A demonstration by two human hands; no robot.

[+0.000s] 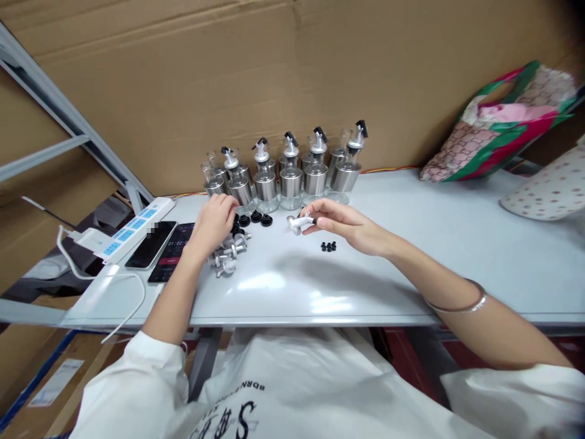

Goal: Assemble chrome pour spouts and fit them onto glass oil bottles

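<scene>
My right hand (pixel 351 224) pinches a silver pour spout (pixel 299 224) above the table, its round base pointing left and a small black tip by my fingers. Over the left-hand pile, my left hand (pixel 216 221) has its fingers bent and closed at several black rubber stoppers (pixel 256 217); whatever is between the fingertips is hidden. Just below that hand lie several loose silver spouts (pixel 226 259). A small cluster of black caps (pixel 328 246) rests under my right hand. Behind, glass bottles with steel bands (pixel 290 180) stand in rows, several front ones topped with spouts.
Two phones (pixel 152 244) and a white power strip (pixel 137 228) with cables lie at the left of the table (pixel 434 244). A patterned bag (pixel 489 134) and a spotted white object (pixel 548 183) stand at the right. Cardboard (pixel 228 73) closes off the back.
</scene>
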